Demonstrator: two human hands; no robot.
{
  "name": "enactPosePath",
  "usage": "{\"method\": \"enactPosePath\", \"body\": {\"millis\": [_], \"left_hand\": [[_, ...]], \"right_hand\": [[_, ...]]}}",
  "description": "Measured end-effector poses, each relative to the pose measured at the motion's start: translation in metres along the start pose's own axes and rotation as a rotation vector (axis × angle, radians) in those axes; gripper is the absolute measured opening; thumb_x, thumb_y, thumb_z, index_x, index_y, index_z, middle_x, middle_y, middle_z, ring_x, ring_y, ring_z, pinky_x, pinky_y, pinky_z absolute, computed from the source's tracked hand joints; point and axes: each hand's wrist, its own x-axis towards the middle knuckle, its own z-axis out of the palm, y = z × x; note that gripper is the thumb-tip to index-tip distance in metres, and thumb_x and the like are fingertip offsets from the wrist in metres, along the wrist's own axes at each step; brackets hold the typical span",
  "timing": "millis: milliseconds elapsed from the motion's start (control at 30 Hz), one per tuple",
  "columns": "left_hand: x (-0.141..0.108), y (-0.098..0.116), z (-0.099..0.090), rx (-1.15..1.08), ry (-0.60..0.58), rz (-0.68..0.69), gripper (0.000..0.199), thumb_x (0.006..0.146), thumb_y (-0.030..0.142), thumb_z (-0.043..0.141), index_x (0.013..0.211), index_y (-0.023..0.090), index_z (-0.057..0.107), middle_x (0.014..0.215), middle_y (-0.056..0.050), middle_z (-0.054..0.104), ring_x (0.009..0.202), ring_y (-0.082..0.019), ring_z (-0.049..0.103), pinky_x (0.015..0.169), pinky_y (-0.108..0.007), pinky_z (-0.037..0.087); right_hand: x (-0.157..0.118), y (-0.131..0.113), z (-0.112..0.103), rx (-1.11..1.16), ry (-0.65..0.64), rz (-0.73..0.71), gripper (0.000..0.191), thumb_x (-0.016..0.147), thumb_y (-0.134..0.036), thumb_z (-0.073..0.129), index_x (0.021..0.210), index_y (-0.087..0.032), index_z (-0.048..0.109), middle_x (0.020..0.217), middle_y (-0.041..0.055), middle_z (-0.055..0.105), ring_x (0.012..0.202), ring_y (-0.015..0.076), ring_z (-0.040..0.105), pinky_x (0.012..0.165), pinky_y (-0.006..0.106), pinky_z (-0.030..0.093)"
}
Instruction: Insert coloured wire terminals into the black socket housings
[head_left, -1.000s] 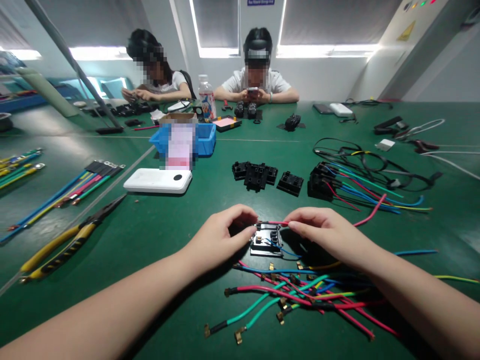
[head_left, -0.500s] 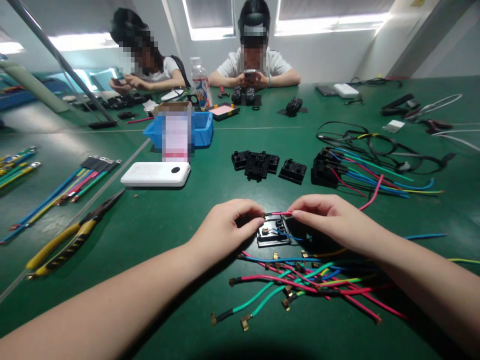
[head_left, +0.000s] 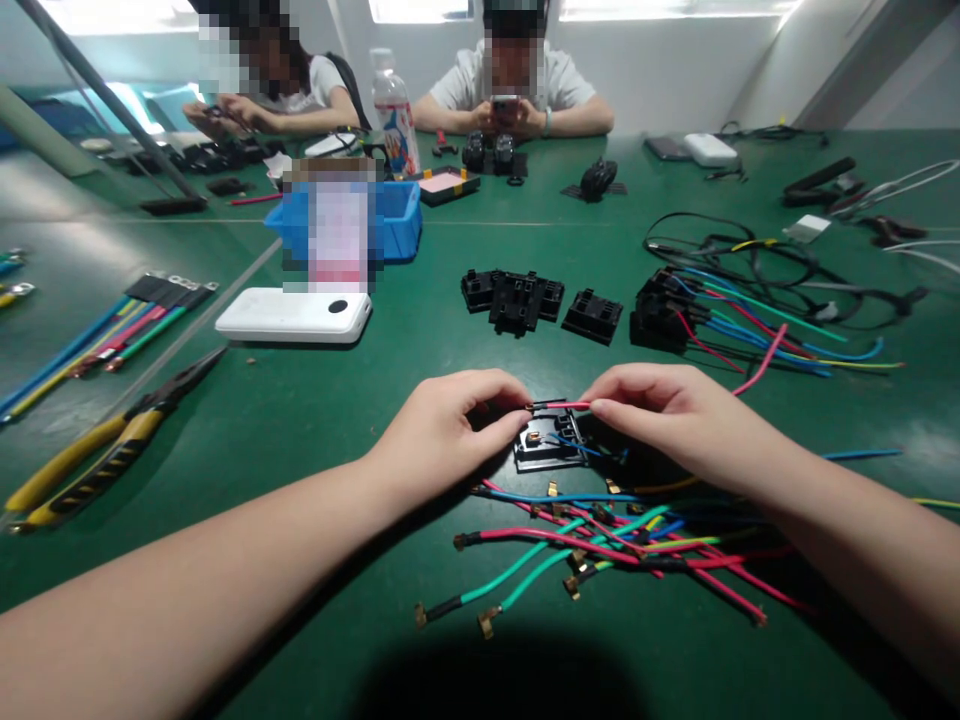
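Note:
Just above a black plastic socket housing (head_left: 531, 456), a red wire (head_left: 568, 405) is stretched between my hands. The fingertips of my left hand (head_left: 457, 420) are closed at the wire's dark terminal end, by the housing's far left corner. My right hand (head_left: 664, 405) pinches the insulated part of that wire, at the housing's right. A thin blue wire (head_left: 570, 442) and a small brass contact (head_left: 533, 438) sit in the housing. Nearer to me lies a loose pile of red, green, blue and yellow-green wires with brass terminals (head_left: 487, 622).
Beyond my hands are several black housings (head_left: 592, 314) and a wired group of black parts (head_left: 660, 308). Yellow-handled pliers (head_left: 124, 445), a white power bank (head_left: 292, 316) and a blue bin (head_left: 401, 225) are to the left. Two people sit across the table, holding phones.
The view has tilted down, so the table's contents appear higher in the picture. My hands keep nearly the same hold on the red wire over the housing.

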Motion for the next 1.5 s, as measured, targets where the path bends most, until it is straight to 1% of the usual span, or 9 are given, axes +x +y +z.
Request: {"method": "enactPosePath", "body": {"millis": [133,300,467,633,767,867,1033,1200,1500], "left_hand": [[0.000,0.000,-0.001,0.002,0.003,0.006,0.015,0.085,0.028,0.056,0.090,0.020,0.067,0.087,0.000,0.070,0.081,-0.013,0.063,0.075,-0.024,0.047],[0.001,0.000,-0.001,-0.012,-0.002,0.012,0.013,0.085,0.027,0.057,0.088,0.020,0.067,0.085,0.001,0.070,0.080,-0.012,0.063,0.074,-0.023,0.046],[0.000,0.000,-0.001,-0.010,-0.014,0.011,0.014,0.085,0.027,0.056,0.088,0.020,0.068,0.086,0.001,0.071,0.081,-0.013,0.064,0.074,-0.024,0.047],[-0.001,0.001,-0.001,0.015,-0.009,0.030,0.013,0.085,0.027,0.056,0.088,0.020,0.067,0.085,0.001,0.071,0.080,-0.013,0.064,0.073,-0.023,0.046],[-0.001,0.000,-0.002,0.028,-0.009,0.046,0.012,0.085,0.025,0.057,0.089,0.020,0.067,0.084,0.003,0.070,0.078,-0.011,0.063,0.071,-0.022,0.045],[-0.002,0.000,-0.002,0.034,-0.011,0.049,0.011,0.084,0.024,0.057,0.090,0.019,0.067,0.085,0.003,0.069,0.079,-0.010,0.062,0.071,-0.021,0.045],[-0.002,0.000,-0.001,0.009,-0.011,0.053,0.012,0.084,0.024,0.057,0.090,0.019,0.067,0.085,0.001,0.069,0.078,-0.011,0.062,0.071,-0.021,0.045],[-0.002,-0.002,0.000,-0.040,-0.015,0.029,0.013,0.083,0.023,0.058,0.091,0.018,0.067,0.085,0.001,0.069,0.076,-0.011,0.063,0.070,-0.021,0.047],[-0.002,-0.005,0.001,-0.068,-0.023,0.050,0.013,0.082,0.022,0.059,0.092,0.018,0.066,0.084,0.002,0.069,0.075,-0.009,0.063,0.071,-0.020,0.048]], "right_hand": [[-0.001,0.000,0.001,-0.014,0.018,-0.002,0.025,0.077,-0.042,0.060,0.077,-0.019,0.069,0.070,0.0037,0.064,0.065,0.0173,0.055,0.056,0.027,0.043],[-0.002,0.002,0.004,-0.057,0.016,-0.021,0.020,0.079,-0.038,0.058,0.078,-0.019,0.066,0.068,0.0021,0.060,0.062,0.0146,0.050,0.053,0.025,0.038],[-0.003,0.001,0.009,-0.089,0.010,-0.015,0.024,0.081,-0.042,0.057,0.076,-0.019,0.063,0.063,0.0004,0.053,0.059,0.0131,0.044,0.051,0.024,0.035],[-0.002,0.001,0.013,-0.023,0.015,0.017,0.028,0.082,-0.045,0.057,0.078,-0.018,0.064,0.067,0.0016,0.055,0.061,0.0131,0.046,0.052,0.024,0.035],[-0.003,0.004,0.014,-0.022,0.033,0.019,0.027,0.081,-0.045,0.058,0.091,-0.020,0.064,0.062,-0.0016,0.051,0.055,0.0120,0.044,0.048,0.023,0.033],[-0.004,0.004,0.012,-0.048,0.012,0.004,0.027,0.082,-0.044,0.057,0.095,-0.022,0.065,0.068,-0.0004,0.057,0.059,0.0136,0.048,0.050,0.024,0.036],[-0.004,0.000,0.011,-0.003,-0.072,0.025,0.026,0.084,-0.042,0.056,0.093,-0.021,0.069,0.082,0.0023,0.066,0.072,0.0168,0.056,0.063,0.027,0.043],[-0.003,0.000,0.011,0.043,-0.085,0.065,0.027,0.083,-0.041,0.055,0.094,-0.020,0.069,0.082,0.0024,0.067,0.071,0.0167,0.057,0.063,0.027,0.043],[-0.003,-0.001,0.011,0.033,-0.073,0.038,0.026,0.083,-0.039,0.056,0.092,-0.018,0.068,0.082,0.0028,0.067,0.072,0.0157,0.057,0.061,0.025,0.043]]}}
